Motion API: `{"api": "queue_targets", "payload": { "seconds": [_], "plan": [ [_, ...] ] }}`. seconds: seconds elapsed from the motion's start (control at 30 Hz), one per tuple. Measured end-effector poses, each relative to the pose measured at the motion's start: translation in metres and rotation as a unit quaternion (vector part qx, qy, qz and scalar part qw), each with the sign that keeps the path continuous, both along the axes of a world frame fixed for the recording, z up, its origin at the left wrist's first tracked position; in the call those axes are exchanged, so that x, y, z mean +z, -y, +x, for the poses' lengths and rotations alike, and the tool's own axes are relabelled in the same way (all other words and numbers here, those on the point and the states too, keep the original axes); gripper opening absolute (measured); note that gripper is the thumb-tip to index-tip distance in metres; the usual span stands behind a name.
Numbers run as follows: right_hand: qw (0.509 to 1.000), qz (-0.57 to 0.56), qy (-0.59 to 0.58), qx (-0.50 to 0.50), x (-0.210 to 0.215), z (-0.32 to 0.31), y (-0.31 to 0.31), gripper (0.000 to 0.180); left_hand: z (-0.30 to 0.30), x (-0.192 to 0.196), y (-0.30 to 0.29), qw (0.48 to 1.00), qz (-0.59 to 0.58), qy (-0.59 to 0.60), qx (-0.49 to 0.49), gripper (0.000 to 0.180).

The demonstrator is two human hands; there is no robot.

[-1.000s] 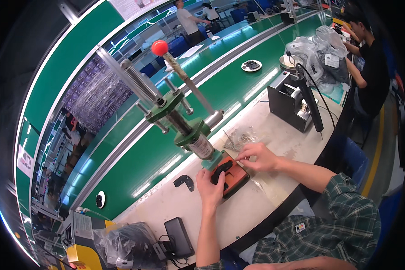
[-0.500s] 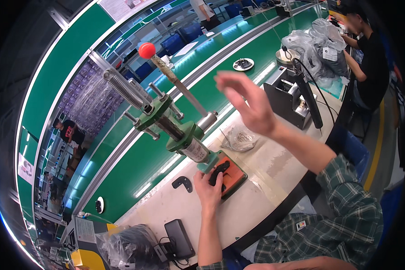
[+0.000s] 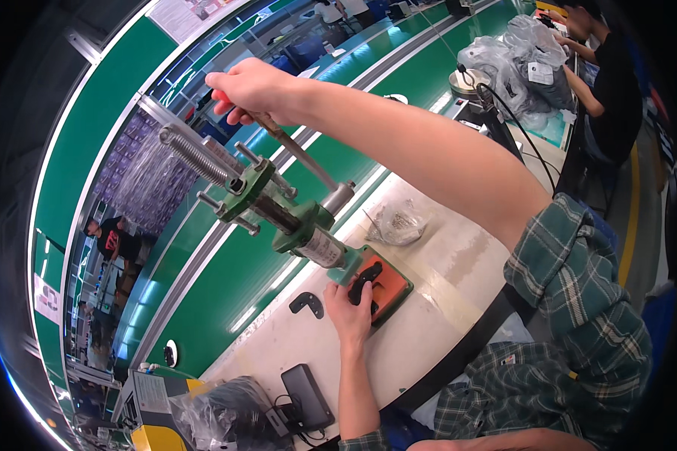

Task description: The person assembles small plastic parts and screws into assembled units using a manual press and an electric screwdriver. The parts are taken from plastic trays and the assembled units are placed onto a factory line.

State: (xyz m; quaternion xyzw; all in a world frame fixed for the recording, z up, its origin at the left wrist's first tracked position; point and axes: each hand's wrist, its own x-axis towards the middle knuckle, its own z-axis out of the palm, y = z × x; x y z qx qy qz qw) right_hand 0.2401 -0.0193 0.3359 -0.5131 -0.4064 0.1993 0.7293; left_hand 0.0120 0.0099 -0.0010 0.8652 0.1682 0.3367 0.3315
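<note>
A green hand press (image 3: 267,203) stands on the white bench, its long lever (image 3: 299,156) leaning up and away to the left. My right hand (image 3: 262,89) is wrapped around the red ball knob (image 3: 222,96) at the lever's top, my forearm stretching across from the right. Under the press head, a curved black plastic part (image 3: 365,279) lies on the orange fixture (image 3: 390,289). My left hand (image 3: 349,314) grips that part's near left side between thumb and fingers; some fingertips are hidden. A second, L-shaped black part (image 3: 307,304) lies on the bench left of it.
Beyond the fixture sits a clear bag of small pieces (image 3: 399,223). A black power adapter (image 3: 307,395) and a bag of dark parts (image 3: 222,410) lie near left. A green conveyor (image 3: 237,282) runs behind. At far right are grey plastic bags (image 3: 515,64) and a co-worker (image 3: 613,98).
My right hand has moved left and up from mid-air onto the red knob, closing around it. My left hand keeps its grip on the black part.
</note>
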Motion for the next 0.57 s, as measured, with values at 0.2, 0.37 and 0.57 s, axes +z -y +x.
{"api": "queue_targets", "payload": {
  "seconds": [0.2,0.37,0.57],
  "plan": [
    [0.998,0.061,0.033,-0.003,-0.003,-0.01,0.02,0.037,0.001,0.002,0.003,1.0,0.006,0.0,0.017,0.025],
    [0.988,0.127,0.093,0.002,-0.01,-0.028,0.047,0.036,-0.003,0.006,0.002,0.999,0.027,-0.01,0.032,0.024],
    [0.978,0.168,0.126,0.003,-0.016,-0.027,0.05,0.037,-0.003,0.011,0.007,0.999,0.019,-0.022,0.033,0.024]
  ]
}}
